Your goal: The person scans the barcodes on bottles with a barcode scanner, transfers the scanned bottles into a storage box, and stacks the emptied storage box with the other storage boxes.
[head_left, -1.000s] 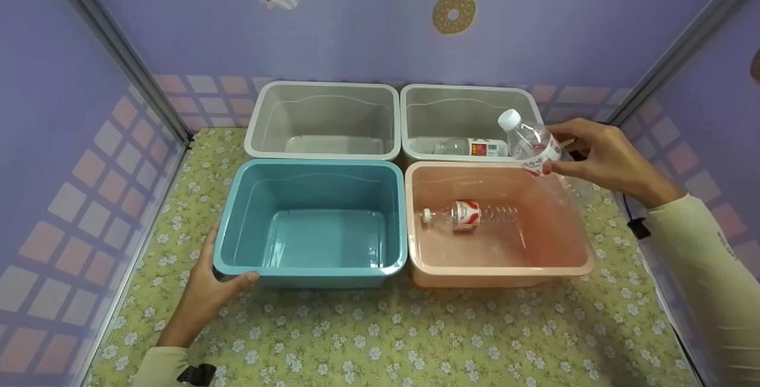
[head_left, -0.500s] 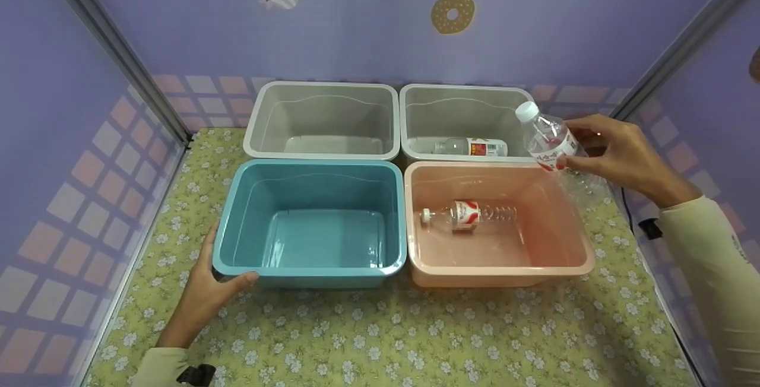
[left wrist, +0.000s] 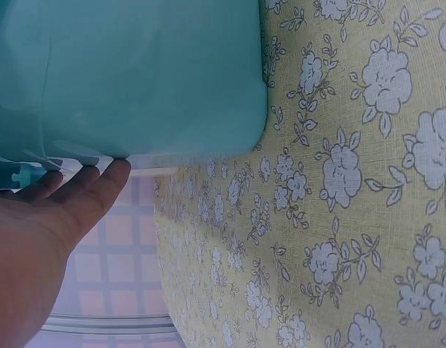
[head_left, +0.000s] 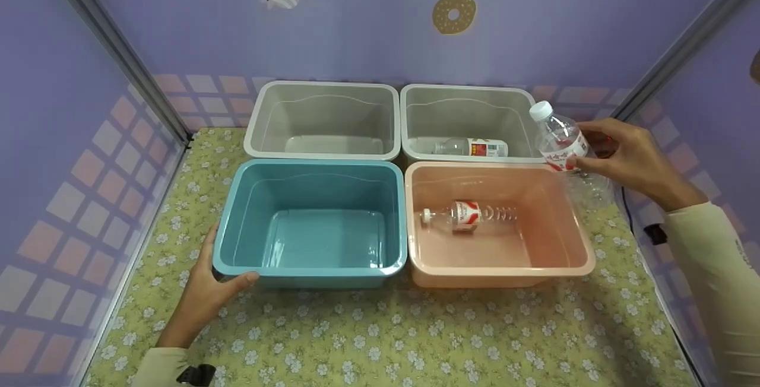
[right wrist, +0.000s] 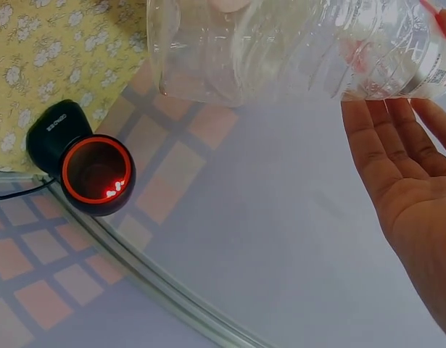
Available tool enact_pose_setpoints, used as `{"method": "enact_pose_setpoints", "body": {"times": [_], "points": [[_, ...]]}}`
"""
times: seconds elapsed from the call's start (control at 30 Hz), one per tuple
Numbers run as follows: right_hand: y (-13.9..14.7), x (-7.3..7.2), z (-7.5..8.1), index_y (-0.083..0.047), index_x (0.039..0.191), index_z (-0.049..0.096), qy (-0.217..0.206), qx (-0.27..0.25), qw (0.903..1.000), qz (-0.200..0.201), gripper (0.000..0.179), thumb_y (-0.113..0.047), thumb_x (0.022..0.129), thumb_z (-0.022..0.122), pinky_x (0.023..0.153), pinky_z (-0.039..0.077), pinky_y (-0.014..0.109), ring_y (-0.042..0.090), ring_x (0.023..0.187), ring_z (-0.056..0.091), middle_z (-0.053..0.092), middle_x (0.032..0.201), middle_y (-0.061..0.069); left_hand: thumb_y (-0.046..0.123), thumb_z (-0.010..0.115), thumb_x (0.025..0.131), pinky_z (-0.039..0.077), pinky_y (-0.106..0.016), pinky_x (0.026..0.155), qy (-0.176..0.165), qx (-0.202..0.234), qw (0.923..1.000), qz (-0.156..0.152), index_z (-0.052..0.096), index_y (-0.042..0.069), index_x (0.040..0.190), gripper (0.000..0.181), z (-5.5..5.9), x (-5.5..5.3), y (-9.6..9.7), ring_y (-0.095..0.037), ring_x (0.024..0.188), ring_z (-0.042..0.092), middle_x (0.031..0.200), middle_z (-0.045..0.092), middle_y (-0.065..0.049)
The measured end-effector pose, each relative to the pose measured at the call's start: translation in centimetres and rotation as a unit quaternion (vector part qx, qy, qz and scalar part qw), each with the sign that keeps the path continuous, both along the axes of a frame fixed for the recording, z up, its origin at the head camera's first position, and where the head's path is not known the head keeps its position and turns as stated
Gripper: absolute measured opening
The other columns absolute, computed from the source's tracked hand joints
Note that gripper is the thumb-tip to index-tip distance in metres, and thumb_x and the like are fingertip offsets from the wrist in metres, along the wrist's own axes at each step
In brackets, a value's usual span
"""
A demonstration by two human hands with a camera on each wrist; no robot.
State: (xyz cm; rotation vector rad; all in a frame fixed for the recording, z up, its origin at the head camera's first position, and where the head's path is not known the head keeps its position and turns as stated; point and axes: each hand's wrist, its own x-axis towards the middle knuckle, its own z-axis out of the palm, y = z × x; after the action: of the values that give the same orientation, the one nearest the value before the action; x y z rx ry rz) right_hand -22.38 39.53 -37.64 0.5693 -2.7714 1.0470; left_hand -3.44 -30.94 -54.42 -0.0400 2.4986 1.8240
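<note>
My right hand (head_left: 626, 158) holds a clear plastic bottle (head_left: 564, 148) with a white cap and a red-and-white label. It pinches the bottle at the label, cap tilted up and to the left, just beyond the right rims of the pink bin (head_left: 504, 274) and the white bin (head_left: 409, 120). In the right wrist view the bottle (right wrist: 281, 51) lies across the fingertips of the right hand (right wrist: 404, 181). My left hand (head_left: 205, 289) rests against the front left corner of the teal bin (head_left: 309, 274). The left wrist view shows the left hand's (left wrist: 48, 210) straight fingers under the teal bin's (left wrist: 135, 72) rim.
A labelled bottle (head_left: 469, 216) lies in the pink bin and another bottle (head_left: 475, 148) lies in the back right white bin. The back left white bin (head_left: 320, 154) holds nothing. A black scanner with a red ring (right wrist: 92, 170) sits by the right wall. Flowered yellow cloth (head_left: 386, 339) covers the table.
My right hand has carried the bottle to the right and a little up, from over the pink bin's far corner to beyond the bins' right edge. The left hand has stayed put.
</note>
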Motion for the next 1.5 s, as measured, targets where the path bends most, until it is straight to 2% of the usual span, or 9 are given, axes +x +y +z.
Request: {"method": "enact_pose_setpoints", "body": {"times": [0.07,0.23,0.37,0.7,0.77,0.93,1.0,1.23,1.5], "points": [[0.2,0.1,-0.1,0.003,0.142,0.071,0.001,0.003,1.0,-0.004,0.061,0.002,0.086,0.094,0.075,0.056,0.01,-0.001,0.088,0.072,0.077,0.117,0.014,0.016,0.082,0.101,0.054,-0.02,0.096,0.005,-0.002,1.0,-0.001,-0.005,0.034,0.178,0.118,0.0,0.1,0.0,-0.054,0.154,0.039,0.179,0.018,-0.025],[0.8,0.4,-0.6,0.001,0.142,0.071,0.007,0.008,0.9999,-0.011,0.058,-0.003,0.088,0.094,0.075,0.054,0.01,0.003,0.086,0.071,0.076,0.114,0.012,0.015,0.081,0.101,0.053,-0.019,0.096,0.008,-0.004,1.0,-0.003,-0.005,0.033,0.178,0.117,0.0,0.2,0.0,-0.054,0.155,0.039,0.18,0.018,-0.025],[1.3,0.4,-1.1,0.002,0.142,0.07,0.005,0.005,0.9997,-0.023,0.058,-0.002,0.089,0.093,0.077,0.052,0.008,-0.001,0.089,0.069,0.074,0.118,0.021,0.016,0.081,0.101,0.052,-0.019,0.097,0.005,-0.003,1.0,-0.001,-0.005,0.034,0.178,0.117,0.0,0.2,0.0,-0.053,0.156,0.037,0.18,0.017,-0.024],[2.7,0.6,-2.6,0.002,0.145,0.068,0.005,0.016,0.9976,-0.068,0.057,-0.008,0.094,0.09,0.081,0.048,0.004,-0.006,0.094,0.062,0.069,0.124,0.02,0.016,0.082,0.101,0.052,-0.019,0.097,0.004,-0.006,1.0,0.0,-0.006,0.034,0.178,0.118,0.0,0.2,0.0,-0.054,0.156,0.037,0.18,0.018,-0.025],[2.9,0.6,-3.0,0.004,0.146,0.067,0.003,0.013,0.9973,-0.073,0.057,-0.007,0.094,0.089,0.083,0.048,0.003,-0.008,0.095,0.061,0.069,0.126,0.021,0.016,0.082,0.101,0.054,-0.024,0.1,0.005,-0.009,0.9999,-0.001,-0.006,0.033,0.178,0.118,0.0,0.2,-0.1,-0.053,0.156,0.037,0.18,0.017,-0.024],[3.5,0.4,-4.2,0.008,0.149,0.062,0.0,-0.013,0.9971,-0.075,0.061,-0.001,0.094,0.087,0.086,0.048,0.003,-0.011,0.096,0.06,0.066,0.13,0.028,0.019,0.082,0.101,0.051,-0.054,0.11,0.002,-0.02,0.9998,0.001,-0.006,0.035,0.178,0.118,0.0,0.2,-0.1,-0.051,0.158,0.036,0.181,0.017,-0.021],[3.9,0.2,-4.6,0.009,0.15,0.06,-0.003,-0.018,0.9966,-0.081,0.062,-0.001,0.094,0.087,0.086,0.048,0.003,-0.011,0.097,0.059,0.065,0.132,0.029,0.02,0.082,0.101,0.05,-0.058,0.11,0.0,-0.019,0.9998,0.001,-0.006,0.036,0.178,0.118,0.0,0.2,-0.1,-0.05,0.158,0.036,0.181,0.017,-0.02],[5.1,0.0,-5.7,0.01,0.153,0.056,-0.021,-0.008,0.9948,-0.1,0.067,-0.01,0.097,0.087,0.082,0.047,0.002,-0.012,0.097,0.056,0.059,0.138,0.031,0.019,0.083,0.1,0.054,-0.046,0.107,0.002,-0.02,0.9998,0.002,-0.004,0.038,0.178,0.118,-0.1,0.2,-0.1,-0.051,0.156,0.038,0.181,0.019,-0.021],[6.1,0.1,-6.9,0.008,0.155,0.056,-0.034,0.011,0.9915,-0.125,0.072,-0.019,0.097,0.089,0.079,0.045,0.001,0.004,0.103,0.059,0.062,0.137,0.031,0.017,0.084,0.098,0.052,-0.021,0.098,0.014,-0.006,0.9999,0.003,-0.001,0.036,0.179,0.118,-0.1,0.1,0.1,-0.05,0.154,0.04,0.18,0.02,-0.022]]}}
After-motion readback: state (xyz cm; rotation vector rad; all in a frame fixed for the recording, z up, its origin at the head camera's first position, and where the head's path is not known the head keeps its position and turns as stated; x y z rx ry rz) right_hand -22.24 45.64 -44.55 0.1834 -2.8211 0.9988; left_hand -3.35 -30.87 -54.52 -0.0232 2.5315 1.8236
